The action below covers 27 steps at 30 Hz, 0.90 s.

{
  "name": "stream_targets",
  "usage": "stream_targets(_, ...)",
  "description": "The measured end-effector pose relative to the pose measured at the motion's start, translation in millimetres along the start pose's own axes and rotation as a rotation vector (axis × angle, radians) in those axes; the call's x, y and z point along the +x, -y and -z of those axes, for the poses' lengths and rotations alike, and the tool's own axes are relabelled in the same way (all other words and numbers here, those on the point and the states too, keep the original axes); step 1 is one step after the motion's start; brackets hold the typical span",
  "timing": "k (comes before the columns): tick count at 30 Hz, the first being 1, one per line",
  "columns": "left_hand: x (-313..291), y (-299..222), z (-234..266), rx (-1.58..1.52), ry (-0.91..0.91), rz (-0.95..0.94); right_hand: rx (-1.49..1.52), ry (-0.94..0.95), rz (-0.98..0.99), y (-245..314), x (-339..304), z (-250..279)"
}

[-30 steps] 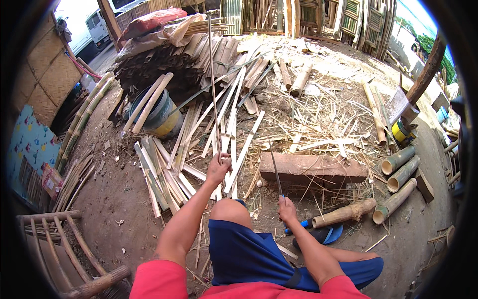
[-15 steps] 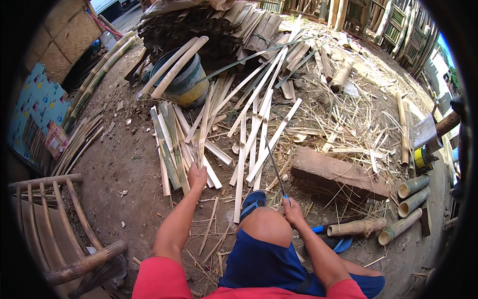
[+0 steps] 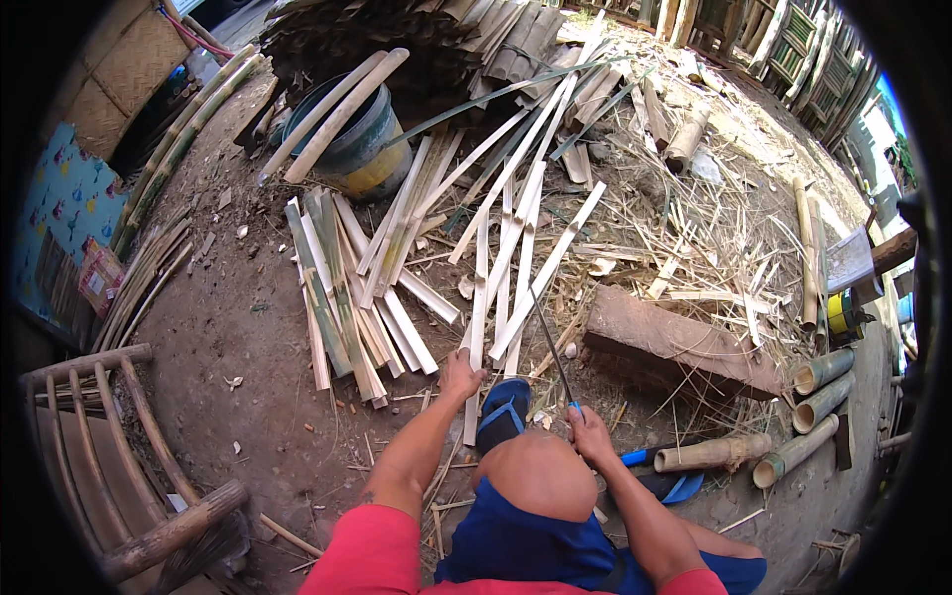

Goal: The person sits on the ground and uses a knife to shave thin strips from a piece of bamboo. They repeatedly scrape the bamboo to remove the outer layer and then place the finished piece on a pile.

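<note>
My left hand (image 3: 461, 378) is closed on the near part of a long pale bamboo strip (image 3: 471, 421), just left of my sandalled foot. The strip lies slanting among other split strips (image 3: 543, 273). In my right hand (image 3: 591, 434), beside my knee, is a knife (image 3: 550, 344) with a blue handle. Its long, thin, dark blade points forward and a little left, its tip close to the pale strips. Left of these, a pile of green and pale bamboo strips (image 3: 342, 297) lies on the dirt, apart from both hands.
A bucket (image 3: 382, 159) with two bamboo pieces across it stands in front of stacked split bamboo (image 3: 526, 45). To the right are a heavy wooden block (image 3: 679, 342), cut bamboo tubes (image 3: 823, 389) and a blue-handled tool (image 3: 635, 458). A bamboo bench (image 3: 129, 466) stands at left.
My left hand has let go of a strip at the left pile and moved right onto another strip. My right hand still holds the knife, nearly in place.
</note>
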<state>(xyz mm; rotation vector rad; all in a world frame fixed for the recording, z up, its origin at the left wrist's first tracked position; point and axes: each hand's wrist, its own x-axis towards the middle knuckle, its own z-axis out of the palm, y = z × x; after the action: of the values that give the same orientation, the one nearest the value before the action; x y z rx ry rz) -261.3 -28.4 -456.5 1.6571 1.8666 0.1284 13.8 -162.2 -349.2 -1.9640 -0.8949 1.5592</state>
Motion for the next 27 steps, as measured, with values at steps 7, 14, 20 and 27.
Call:
stream_targets(7, 3, -18, 3, -0.128, -0.070, 0.314, -0.062, -0.025, 0.061, -11, -5, 21)
stream_targets(14, -37, -66, 82, -0.346, -0.263, 0.119, 0.124, -0.083, 0.126, 18, -34, 38)
stream_targets(20, -66, -192, 168, -0.979, -0.165, -0.493, 0.114, -0.149, 0.272, 45, -81, 74)
stream_targets(27, -150, -375, 346, -1.264, -0.709, -1.116, 0.358, -0.183, 0.276, 52, -145, 126)
